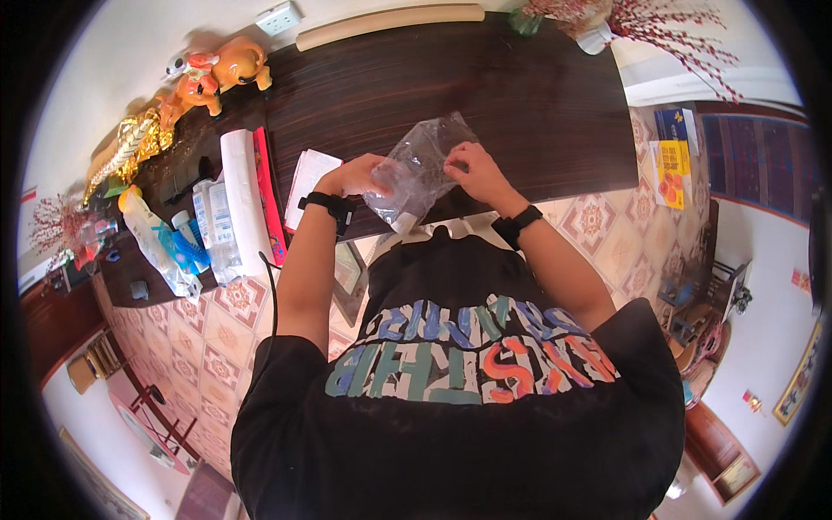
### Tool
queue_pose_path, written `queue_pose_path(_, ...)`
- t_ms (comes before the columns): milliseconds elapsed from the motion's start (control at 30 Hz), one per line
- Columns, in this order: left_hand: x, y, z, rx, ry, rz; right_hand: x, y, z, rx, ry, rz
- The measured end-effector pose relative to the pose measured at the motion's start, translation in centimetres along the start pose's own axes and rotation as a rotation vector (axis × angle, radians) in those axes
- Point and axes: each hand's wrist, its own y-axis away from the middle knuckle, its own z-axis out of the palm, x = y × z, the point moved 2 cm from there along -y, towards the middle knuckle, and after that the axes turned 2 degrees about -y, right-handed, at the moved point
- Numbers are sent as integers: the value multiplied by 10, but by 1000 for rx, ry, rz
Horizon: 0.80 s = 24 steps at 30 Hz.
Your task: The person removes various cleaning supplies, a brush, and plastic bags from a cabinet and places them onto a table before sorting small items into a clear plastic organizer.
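A clear plastic bag (419,146) is spread between my hands, over the front edge of a dark wood-grain table (520,97). My left hand (361,177) grips the bag's left side, the thumb lying across the film. On the opposite side, the curled thumb and fingers of my right hand (476,170) pinch the bag's edge. A small white piece (406,223) shows at the bag's lower end; whether it is inside cannot be told. Papers with a red border (312,179) lie just left of my left hand.
Left on the table are a white roll (244,201), a plastic-wrapped pack (218,227), a blue brush (188,240) and an ox figurine (214,78). A long cardboard tube (390,25) lies along the wall. Vases with red-berried branches (669,32) stand at the far right corner.
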Motion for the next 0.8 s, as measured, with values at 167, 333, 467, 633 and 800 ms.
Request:
queue_pose_path(167, -15, -8, -10, -69, 16, -64, 34, -30, 11, -60, -624, 156)
queue_pose_path(333, -7, -15, -3, -35, 77, -93, 49, -43, 5, -366, -231, 108)
queue_pose_path(467, -13, -25, 5, -116, 85, -184, 47, -39, 3, -244, -226, 99)
queue_pose_path(633, -4, -33, 11, -124, 25, -152, 66, -40, 6, -356, -319, 244)
queue_pose_path(800, -14, -30, 13, -131, 105, -121, 80, -40, 0, -290, -665, 299)
